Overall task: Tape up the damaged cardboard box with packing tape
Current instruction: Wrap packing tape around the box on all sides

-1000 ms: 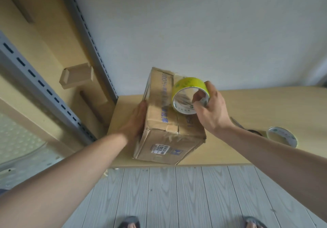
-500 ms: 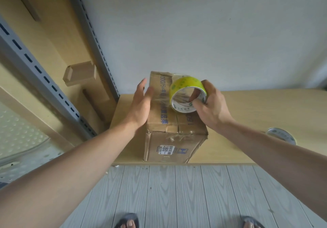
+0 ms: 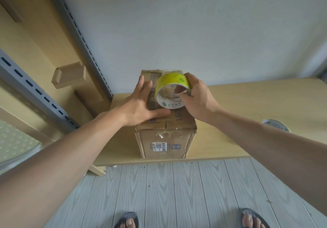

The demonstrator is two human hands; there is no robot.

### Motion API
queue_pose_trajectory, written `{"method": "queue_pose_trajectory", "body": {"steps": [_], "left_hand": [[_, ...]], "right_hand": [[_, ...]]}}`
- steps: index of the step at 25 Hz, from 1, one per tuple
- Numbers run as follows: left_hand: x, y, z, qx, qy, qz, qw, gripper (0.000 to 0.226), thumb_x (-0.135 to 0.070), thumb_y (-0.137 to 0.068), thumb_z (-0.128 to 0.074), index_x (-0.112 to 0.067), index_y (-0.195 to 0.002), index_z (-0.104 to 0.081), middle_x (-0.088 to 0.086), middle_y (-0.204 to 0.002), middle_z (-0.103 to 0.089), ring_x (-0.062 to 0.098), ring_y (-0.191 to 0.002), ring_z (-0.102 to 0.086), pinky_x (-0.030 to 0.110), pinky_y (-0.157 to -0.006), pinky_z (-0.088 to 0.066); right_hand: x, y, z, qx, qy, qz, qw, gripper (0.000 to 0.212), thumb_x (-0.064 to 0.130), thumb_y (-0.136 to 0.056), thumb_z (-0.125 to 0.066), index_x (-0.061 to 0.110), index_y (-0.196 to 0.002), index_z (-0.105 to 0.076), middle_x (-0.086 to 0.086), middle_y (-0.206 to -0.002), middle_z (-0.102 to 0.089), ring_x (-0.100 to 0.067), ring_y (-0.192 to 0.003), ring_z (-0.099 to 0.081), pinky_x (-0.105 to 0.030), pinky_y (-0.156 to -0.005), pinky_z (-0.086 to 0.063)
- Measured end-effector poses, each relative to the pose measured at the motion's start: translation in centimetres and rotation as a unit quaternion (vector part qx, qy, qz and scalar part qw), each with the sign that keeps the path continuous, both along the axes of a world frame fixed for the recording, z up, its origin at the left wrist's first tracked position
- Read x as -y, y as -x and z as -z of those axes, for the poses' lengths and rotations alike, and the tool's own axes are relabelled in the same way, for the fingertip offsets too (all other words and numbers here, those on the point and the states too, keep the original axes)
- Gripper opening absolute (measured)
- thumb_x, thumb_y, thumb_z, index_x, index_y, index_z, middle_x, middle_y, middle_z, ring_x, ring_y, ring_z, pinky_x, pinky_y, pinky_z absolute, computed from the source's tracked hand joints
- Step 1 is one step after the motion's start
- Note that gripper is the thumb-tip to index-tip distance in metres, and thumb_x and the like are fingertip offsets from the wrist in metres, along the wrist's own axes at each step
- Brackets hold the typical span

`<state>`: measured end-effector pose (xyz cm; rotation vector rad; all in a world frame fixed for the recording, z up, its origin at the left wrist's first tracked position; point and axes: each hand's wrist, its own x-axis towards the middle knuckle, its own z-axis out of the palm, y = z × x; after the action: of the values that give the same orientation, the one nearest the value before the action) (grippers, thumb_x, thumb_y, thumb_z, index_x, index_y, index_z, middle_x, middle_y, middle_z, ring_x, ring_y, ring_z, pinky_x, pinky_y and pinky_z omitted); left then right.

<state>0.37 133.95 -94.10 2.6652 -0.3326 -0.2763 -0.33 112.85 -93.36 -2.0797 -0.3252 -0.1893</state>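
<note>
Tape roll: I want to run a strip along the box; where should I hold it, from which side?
Hold the tape roll by its ring wall, from the right, as the right hand does: one finger in the open core, others over the yellow outside. It stands on edge over the box, core toward the person; the left hand presses the box's left.

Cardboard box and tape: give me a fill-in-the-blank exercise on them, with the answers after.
The right hand grips a packing tape roll whose outer face is ____.
The left hand presses flat on the ____ of the cardboard box.
A second tape roll lies on the wooden table, to the box's ____.
Missing: yellow; top; right.
</note>
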Motion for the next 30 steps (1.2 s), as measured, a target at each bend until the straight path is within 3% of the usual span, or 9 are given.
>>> {"method": "queue_pose_trajectory", "body": {"steps": [2,4,8,12,15,21,25,27,30], "left_hand": [[-1.0,-0.1,0.9,0.022,0.021,0.018,0.999,0.126,-0.098,-0.059,-0.052,-0.04,-0.16,-0.003,-0.006,-0.169,0.016,-0.004,-0.144,0.01,0.038,-0.123,-0.02],[-1.5,-0.4,1.3,0.02,0.032,0.018,0.999,0.127,-0.098,-0.06,-0.051,-0.038,-0.161,-0.003,-0.007,-0.169,0.015,-0.007,-0.14,0.017,0.034,-0.12,-0.016],[-1.4,0.3,0.9,-0.004,0.021,0.001,1.0,0.128,-0.084,-0.067,-0.056,-0.023,-0.162,0.006,-0.006,-0.166,0.027,-0.001,-0.148,0.003,0.024,-0.113,-0.013],[-1.4,0.8,0.4,-0.002,0.032,0.003,0.999,0.126,-0.078,-0.069,-0.055,-0.021,-0.162,0.007,-0.004,-0.165,0.029,-0.005,-0.145,0.007,0.021,-0.116,-0.007],[-1.2,0.6,0.8,-0.003,0.053,0.02,0.998,0.137,-0.096,-0.062,-0.049,-0.021,-0.162,0.009,-0.007,-0.163,0.033,-0.006,-0.14,0.011,0.024,-0.117,-0.005],[-1.3,0.3,1.2,-0.014,0.055,0.026,0.998,0.148,-0.106,-0.05,-0.038,-0.022,-0.161,0.011,-0.009,-0.162,0.036,-0.006,-0.142,0.01,0.025,-0.116,-0.004],[-0.6,-0.1,0.4,-0.023,0.097,-0.018,0.995,0.104,-0.09,-0.081,-0.026,-0.029,-0.163,-0.006,-0.016,-0.165,0.024,0.007,-0.154,-0.004,0.036,-0.123,-0.012],[0.8,-0.8,-0.2,-0.026,0.106,-0.091,0.99,0.075,-0.073,-0.097,-0.024,-0.032,-0.161,-0.019,-0.016,-0.168,0.012,0.013,-0.154,-0.019,0.034,-0.116,-0.022],[3.7,-1.0,0.0,0.013,0.067,-0.176,0.982,0.064,-0.062,-0.104,-0.023,-0.028,-0.158,-0.022,-0.009,-0.17,0.008,0.02,-0.148,-0.035,0.033,-0.103,-0.033]], "right_hand": [[-0.9,0.1,-0.4,-0.003,0.014,-0.014,1.0,0.023,0.008,-0.083,-0.051,0.019,-0.103,-0.053,-0.001,-0.094,-0.064,-0.021,-0.085,-0.056,-0.024,-0.063,-0.041],[-1.2,-0.3,-0.9,0.0,0.045,-0.014,0.999,0.031,0.005,-0.082,-0.054,0.018,-0.11,-0.054,-0.002,-0.092,-0.062,-0.022,-0.084,-0.056,-0.02,-0.058,-0.04],[0.6,-1.5,-3.4,0.054,0.183,-0.036,0.981,0.03,0.007,-0.079,-0.05,0.027,-0.102,-0.051,-0.003,-0.085,-0.06,-0.029,-0.077,-0.055,-0.03,-0.057,-0.041],[7.3,-1.1,-4.7,0.049,0.383,0.022,0.922,0.026,0.008,-0.075,-0.054,0.03,-0.089,-0.055,-0.006,-0.08,-0.06,-0.031,-0.069,-0.054,-0.03,-0.054,-0.035],[10.1,0.3,-2.0,-0.002,0.483,-0.013,0.875,0.025,0.007,-0.078,-0.054,0.029,-0.088,-0.046,-0.003,-0.077,-0.058,-0.03,-0.065,-0.053,-0.029,-0.049,-0.033],[10.3,-0.8,1.4,-0.004,0.475,-0.009,0.88,0.027,0.004,-0.079,-0.051,0.026,-0.094,-0.048,0.002,-0.078,-0.056,-0.029,-0.068,-0.054,-0.029,-0.048,-0.032],[8.8,0.7,6.2,-0.113,0.37,-0.039,0.921,0.02,0.008,-0.085,-0.049,0.023,-0.097,-0.045,-0.003,-0.083,-0.06,-0.025,-0.07,-0.058,-0.033,-0.054,-0.045],[7.5,1.1,8.0,-0.154,0.293,-0.039,0.943,0.028,0.005,-0.086,-0.049,0.024,-0.104,-0.042,-0.005,-0.088,-0.06,-0.02,-0.071,-0.055,-0.03,-0.051,-0.039],[6.7,0.7,8.4,-0.163,0.249,-0.012,0.955,0.038,-0.001,-0.084,-0.044,0.026,-0.11,-0.041,-0.004,-0.09,-0.058,-0.014,-0.069,-0.051,-0.028,-0.048,-0.036]]}}
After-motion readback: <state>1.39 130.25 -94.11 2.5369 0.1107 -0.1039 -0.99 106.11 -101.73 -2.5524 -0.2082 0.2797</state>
